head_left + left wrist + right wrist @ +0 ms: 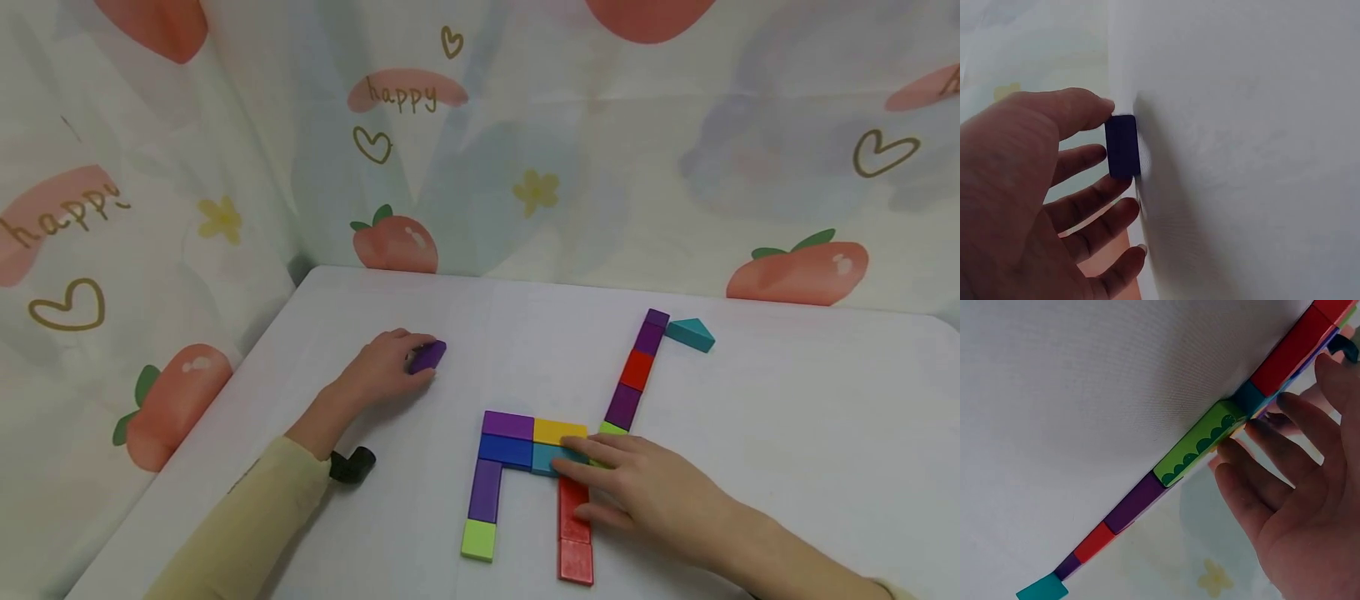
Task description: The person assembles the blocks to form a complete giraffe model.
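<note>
My left hand (384, 368) pinches a purple block (428, 357) between thumb and fingers at the table's left. In the left wrist view the block (1122, 145) looks dark blue-purple, upright at the fingertips. My right hand (663, 492) lies over the joined blocks, fingertips on or just above the yellow block (549, 431), the teal block (542, 459) and the long red block (574, 504). A purple block (507, 424) and a blue block (505, 451) adjoin these. In the right wrist view a green block (1197, 445) with a scalloped edge is near the fingers.
A diagonal row with a red block (637, 370) runs to the back, ending beside a teal triangular block (693, 335). Two legs extend frontward, tipped by a lime block (478, 540) and a red block (576, 562). A patterned curtain (600, 167) stands behind the white table (810, 417).
</note>
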`<state>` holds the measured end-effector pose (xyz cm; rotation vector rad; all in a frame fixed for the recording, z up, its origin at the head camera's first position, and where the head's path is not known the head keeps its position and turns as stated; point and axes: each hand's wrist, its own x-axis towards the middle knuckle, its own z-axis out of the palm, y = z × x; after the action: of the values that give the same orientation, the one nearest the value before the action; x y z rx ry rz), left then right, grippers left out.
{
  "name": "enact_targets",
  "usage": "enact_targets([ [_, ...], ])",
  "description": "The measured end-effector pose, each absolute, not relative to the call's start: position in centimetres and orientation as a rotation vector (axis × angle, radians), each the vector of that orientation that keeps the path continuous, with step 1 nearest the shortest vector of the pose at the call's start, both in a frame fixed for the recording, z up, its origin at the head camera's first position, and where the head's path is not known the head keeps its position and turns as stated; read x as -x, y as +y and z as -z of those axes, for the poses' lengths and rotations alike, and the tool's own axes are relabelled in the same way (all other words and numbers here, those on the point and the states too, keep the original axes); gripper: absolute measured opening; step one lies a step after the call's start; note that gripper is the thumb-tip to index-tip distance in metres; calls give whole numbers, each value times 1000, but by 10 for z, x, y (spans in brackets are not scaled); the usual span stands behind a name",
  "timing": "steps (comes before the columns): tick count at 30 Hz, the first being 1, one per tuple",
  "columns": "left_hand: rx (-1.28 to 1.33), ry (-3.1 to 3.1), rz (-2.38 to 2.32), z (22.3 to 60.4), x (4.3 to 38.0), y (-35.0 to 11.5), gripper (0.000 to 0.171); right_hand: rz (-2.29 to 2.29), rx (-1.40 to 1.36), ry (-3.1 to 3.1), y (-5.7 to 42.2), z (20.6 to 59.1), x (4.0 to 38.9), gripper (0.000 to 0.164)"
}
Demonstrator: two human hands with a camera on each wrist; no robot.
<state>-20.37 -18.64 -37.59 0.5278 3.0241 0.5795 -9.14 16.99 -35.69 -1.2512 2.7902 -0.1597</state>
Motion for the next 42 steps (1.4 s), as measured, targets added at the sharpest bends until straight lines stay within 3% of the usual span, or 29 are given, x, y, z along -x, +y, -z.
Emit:
enact_targets([
  [11,-760,2923,-712,376,196,-200,44,107,1241,2783,168,360,90,53],
  [31,-777,2818,-726,372,175,-195,42,71,1238,2847,168,359,82,51],
  [42,-934,2702,-773,372,158,-186,42,58,1194,2814,169,361,81,53],
])
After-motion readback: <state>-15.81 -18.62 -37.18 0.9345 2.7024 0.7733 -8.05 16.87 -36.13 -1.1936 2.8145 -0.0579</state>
